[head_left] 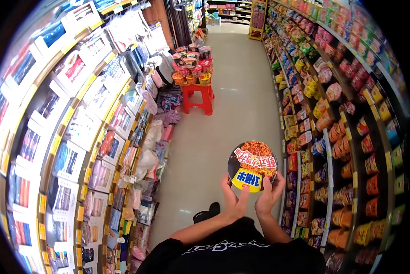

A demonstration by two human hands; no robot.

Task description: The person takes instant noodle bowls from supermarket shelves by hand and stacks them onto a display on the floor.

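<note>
An instant noodle cup (252, 160) is held out in front of my body between both hands, its round lid facing up. The lid is dark with a picture of noodles, red and white lettering and a yellow label; the lettering appears upside down from here. My left hand (235, 199) grips the cup's near left edge, with the thumb on the lid. On the near right edge, my right hand (269, 195) is closed round the cup, its thumb also at the lid. The cup's side is mostly hidden under the lid.
A red plastic stool (198, 97) stands ahead on the left, with several stacked noodle cups (192, 64) on it. Shelves of boxed textiles (68, 157) line the left. Shelves of packaged noodles (337, 137) run along the right. The tiled floor (232, 100) stretches between them.
</note>
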